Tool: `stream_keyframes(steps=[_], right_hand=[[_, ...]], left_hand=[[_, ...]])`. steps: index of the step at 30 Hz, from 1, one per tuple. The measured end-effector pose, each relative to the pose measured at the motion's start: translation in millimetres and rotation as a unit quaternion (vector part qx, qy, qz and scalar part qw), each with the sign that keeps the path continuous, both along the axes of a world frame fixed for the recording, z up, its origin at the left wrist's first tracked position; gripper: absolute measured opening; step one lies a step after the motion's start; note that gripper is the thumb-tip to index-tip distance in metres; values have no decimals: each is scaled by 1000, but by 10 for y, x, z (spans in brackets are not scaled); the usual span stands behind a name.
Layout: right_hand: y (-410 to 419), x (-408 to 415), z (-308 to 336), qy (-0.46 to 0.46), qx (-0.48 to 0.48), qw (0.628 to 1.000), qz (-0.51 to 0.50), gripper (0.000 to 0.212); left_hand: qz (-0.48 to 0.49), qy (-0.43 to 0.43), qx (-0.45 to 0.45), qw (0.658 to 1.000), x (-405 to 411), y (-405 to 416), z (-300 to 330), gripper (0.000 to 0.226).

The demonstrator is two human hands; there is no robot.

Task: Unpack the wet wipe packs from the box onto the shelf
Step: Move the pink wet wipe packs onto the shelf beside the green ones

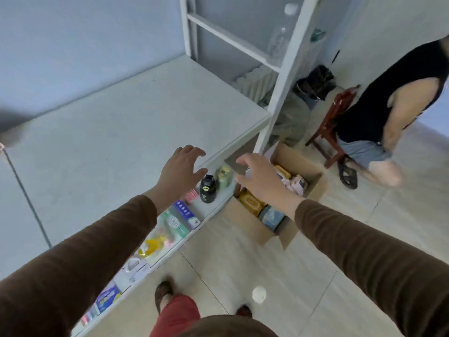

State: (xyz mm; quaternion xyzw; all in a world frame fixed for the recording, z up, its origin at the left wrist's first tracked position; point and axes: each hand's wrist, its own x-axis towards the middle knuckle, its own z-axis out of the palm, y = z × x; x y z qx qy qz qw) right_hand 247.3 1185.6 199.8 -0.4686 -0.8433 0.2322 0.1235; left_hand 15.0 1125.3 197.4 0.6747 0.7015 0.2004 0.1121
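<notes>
An open cardboard box [301,164] stands on the floor at the right end of the shelf unit. Inside it lie several wet wipe packs, among them an orange one [251,203], a blue one [271,216] and pale pink ones [295,184]. My right hand [261,177] hovers above the box with fingers spread, holding nothing. My left hand [181,170] reaches over the front edge of the pale grey upper shelf [121,132], fingers loosely spread and empty. The lower shelf [211,210] carries a row of packaged goods.
On the lower shelf stand a black bottle [207,188], a green jar [224,176], a blue-white pack [185,211] and a green pack [173,223]. A person in black sits by a red chair [332,122] at the right. A white cap [258,294] lies on the tiled floor.
</notes>
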Motion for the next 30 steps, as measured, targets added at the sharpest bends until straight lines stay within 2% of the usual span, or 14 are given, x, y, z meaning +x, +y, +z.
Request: stream_keyframes(steps=[9, 14, 16, 18, 23, 26, 30], right_hand=[[923, 1568, -752, -25, -96, 990, -96, 33], [1600, 2171, -1315, -55, -197, 968, -145, 28], [1817, 2399, -1523, -70, -230, 958, -159, 34], [2040, 2608, -1709, -86, -256, 950, -155, 40], [2725, 2980, -2247, -121, -285, 940, -140, 32], [3202, 3134, -2679, -142, -302, 935, -121, 34], [3818, 3251, -3407, -203, -282, 935, -65, 36]], left_hand=[[-43, -34, -66, 996, 1523, 1099, -698, 36], [-51, -52, -146, 987, 2058, 1795, -1320, 39], [-66, -43, -189, 979, 2260, 2041, -1561, 40], [-77, -29, -223, 971, 2445, 2289, -1797, 41], [-75, -10, -274, 959, 2773, 2863, -2365, 42], [-82, 26, -294, 952, 2903, 3226, -2739, 39], [-73, 43, -355, 931, 3047, 3681, -3329, 45]])
